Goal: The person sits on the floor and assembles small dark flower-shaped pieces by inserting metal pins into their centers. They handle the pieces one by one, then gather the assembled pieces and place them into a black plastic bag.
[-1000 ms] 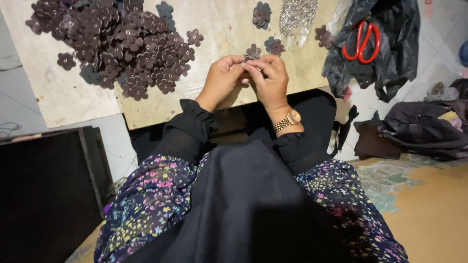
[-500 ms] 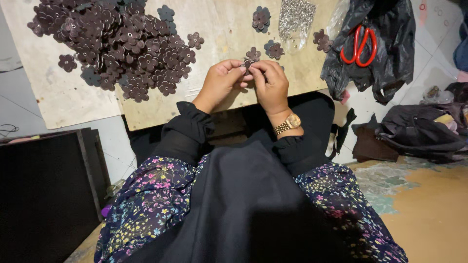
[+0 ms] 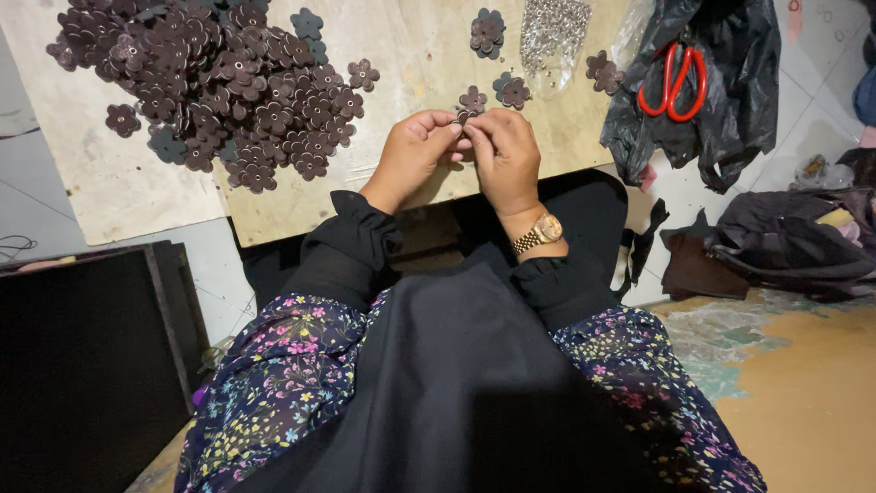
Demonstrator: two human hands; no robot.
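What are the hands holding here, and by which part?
Both hands, left and right, pinch one small dark flower piece between their fingertips; which part they grip is hidden.

At the frame's centre, the left hand [image 3: 412, 151] and right hand [image 3: 505, 155] are pinching a small dark flower-shaped piece [image 3: 465, 116] between their fingertips over a wooden board [image 3: 411, 55]. A heap of brown flower cutouts [image 3: 210, 82] is lying upper left; red scissors [image 3: 673, 80] are resting upper right.

Tiny piece pinched between fingertips [image 3: 461, 139] mostly hidden; flower pile [image 3: 210, 82] and clear bag [image 3: 552, 32] cut off at top edge.
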